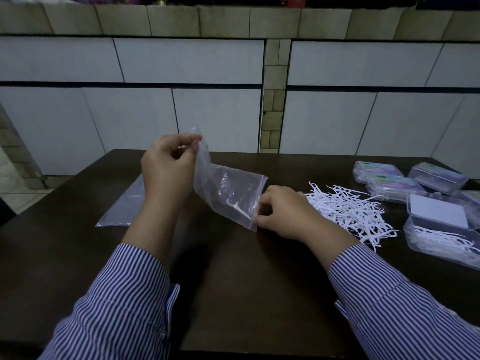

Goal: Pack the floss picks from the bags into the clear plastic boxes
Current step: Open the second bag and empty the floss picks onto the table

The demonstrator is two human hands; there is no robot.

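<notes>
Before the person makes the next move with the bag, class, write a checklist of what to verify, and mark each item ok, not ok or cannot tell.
1. Left hand has a pinch grip on the top corner of the clear plastic zip bag: ok.
2. Right hand holds the bag's lower edge: ok.
3. Bag emptied: not ok, one white floss pick remains inside.
4. Bag mouth open: cannot tell.
5. Loose pile of white floss picks lies on the dark wooden table, beside the right hand: ok.
6. Open clear plastic box ready, partly filled: ok.
</notes>
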